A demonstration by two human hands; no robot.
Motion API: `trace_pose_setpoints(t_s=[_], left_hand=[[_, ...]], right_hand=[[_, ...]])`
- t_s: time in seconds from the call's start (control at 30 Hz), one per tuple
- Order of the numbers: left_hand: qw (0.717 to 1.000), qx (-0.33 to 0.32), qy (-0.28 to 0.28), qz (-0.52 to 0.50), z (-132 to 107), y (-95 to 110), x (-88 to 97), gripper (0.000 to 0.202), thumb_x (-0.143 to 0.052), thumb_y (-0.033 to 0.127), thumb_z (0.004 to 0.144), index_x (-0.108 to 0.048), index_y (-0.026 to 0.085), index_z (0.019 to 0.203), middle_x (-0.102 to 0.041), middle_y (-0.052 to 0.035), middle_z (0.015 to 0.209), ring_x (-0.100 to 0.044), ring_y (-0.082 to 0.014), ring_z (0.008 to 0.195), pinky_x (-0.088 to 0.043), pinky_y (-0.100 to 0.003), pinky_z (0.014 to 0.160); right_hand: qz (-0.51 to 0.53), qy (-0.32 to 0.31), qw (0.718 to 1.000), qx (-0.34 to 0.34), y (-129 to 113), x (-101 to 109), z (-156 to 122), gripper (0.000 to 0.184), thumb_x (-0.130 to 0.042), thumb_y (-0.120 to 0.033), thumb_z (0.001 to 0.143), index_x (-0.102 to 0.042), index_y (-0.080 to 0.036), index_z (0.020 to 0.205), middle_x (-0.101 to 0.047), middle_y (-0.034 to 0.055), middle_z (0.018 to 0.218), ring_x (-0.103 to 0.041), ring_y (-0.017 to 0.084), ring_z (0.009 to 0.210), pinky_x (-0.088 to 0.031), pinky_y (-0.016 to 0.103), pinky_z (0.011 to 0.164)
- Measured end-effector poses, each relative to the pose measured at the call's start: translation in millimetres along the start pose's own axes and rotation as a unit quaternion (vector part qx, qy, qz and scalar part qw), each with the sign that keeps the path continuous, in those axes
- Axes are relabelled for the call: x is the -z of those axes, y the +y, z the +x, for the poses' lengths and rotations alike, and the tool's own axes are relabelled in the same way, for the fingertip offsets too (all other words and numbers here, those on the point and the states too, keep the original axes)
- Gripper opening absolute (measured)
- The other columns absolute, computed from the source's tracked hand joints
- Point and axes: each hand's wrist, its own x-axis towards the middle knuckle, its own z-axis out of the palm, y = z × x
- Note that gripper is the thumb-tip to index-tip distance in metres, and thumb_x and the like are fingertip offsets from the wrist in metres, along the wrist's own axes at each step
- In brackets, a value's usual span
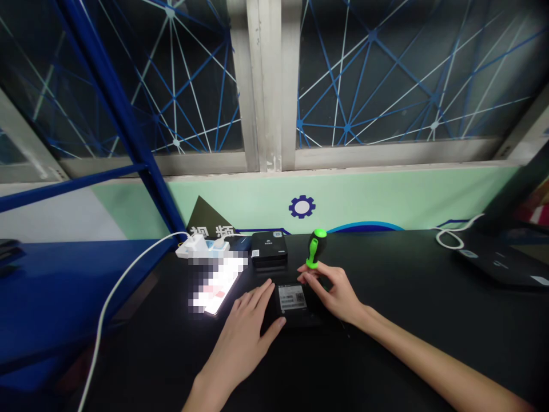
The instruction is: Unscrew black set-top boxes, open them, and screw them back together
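Observation:
A flat black electronic box (pixel 311 318) with a white printed label (pixel 292 298) lies on the table between my hands. My left hand (pixel 245 329) grips its left side, with the thumb at the near edge and the fingers stretched along the far edge. My right hand (pixel 337 292) is closed on a screwdriver (pixel 317 249) with a green and black handle. The screwdriver stands nearly upright over the far right part of the box. My fingers pinch it below the handle and hide the shaft, and I cannot make out the tip.
Another black box (pixel 269 247) sits behind, near the wall. A lit phone (pixel 221 283) lies to the left, before a white power strip (pixel 203 247) with a long white cable (pixel 105 303). At the far right are a larger black device (pixel 501 266) and a coiled cord (pixel 448 237).

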Motion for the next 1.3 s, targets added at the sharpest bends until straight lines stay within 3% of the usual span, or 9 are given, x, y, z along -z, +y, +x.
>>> trace_pose_setpoints(t_s=[0.27,0.63,0.77,1.0,1.3], left_hand=[[1.0,0.002,-0.001,-0.001,0.5,0.1,1.0,0.062,-0.036,0.058,0.1,-0.028,0.031,0.154,-0.033,-0.0015,0.159,-0.033,-0.0266,0.144,-0.034,-0.051,0.115],[1.0,-0.001,0.004,0.001,-0.3,0.3,0.7,0.062,-0.036,0.058,0.1,-0.028,0.03,0.154,-0.034,-0.0025,0.158,-0.034,-0.0273,0.144,-0.035,-0.052,0.115],[1.0,-0.004,0.008,-0.002,-0.6,0.3,0.3,0.061,-0.037,0.058,0.1,-0.028,0.032,0.154,-0.035,-0.0021,0.158,-0.034,-0.027,0.144,-0.036,-0.052,0.114],[1.0,-0.001,0.002,-0.004,-0.9,1.6,1.4,0.061,-0.036,0.057,0.1,-0.028,0.031,0.154,-0.033,-0.0034,0.159,-0.033,-0.0279,0.144,-0.034,-0.054,0.115],[1.0,-0.007,0.007,-0.006,-0.9,-0.4,0.3,0.06,-0.036,0.057,0.1,-0.028,0.031,0.154,-0.034,-0.004,0.159,-0.034,-0.0284,0.144,-0.034,-0.053,0.114]], right_hand=[[-0.011,0.025,1.0,-0.014,4.1,-3.6,1.4,0.016,-0.059,-0.029,0.096,-0.068,-0.02,0.106,-0.072,0.0021,0.078,-0.068,0.016,0.069,-0.053,0.027,0.069],[0.004,0.0,1.0,-0.002,1.3,0.5,-1.2,0.013,-0.053,-0.026,0.099,-0.061,-0.021,0.107,-0.073,0.0029,0.086,-0.069,0.017,0.077,-0.051,0.028,0.078],[-0.004,0.008,1.0,-0.003,1.8,-1.4,0.2,0.018,-0.052,-0.027,0.099,-0.063,-0.021,0.112,-0.072,0.0027,0.082,-0.068,0.017,0.076,-0.051,0.027,0.074],[-0.02,0.041,0.999,-0.009,2.9,-4.4,0.4,0.015,-0.062,-0.032,0.094,-0.068,-0.02,0.096,-0.07,0.0027,0.079,-0.065,0.016,0.066,-0.052,0.027,0.067],[-0.005,0.009,1.0,0.002,-1.6,0.0,0.4,0.021,-0.052,-0.033,0.099,-0.065,-0.019,0.109,-0.074,0.0071,0.086,-0.069,0.02,0.076,-0.054,0.031,0.074]])
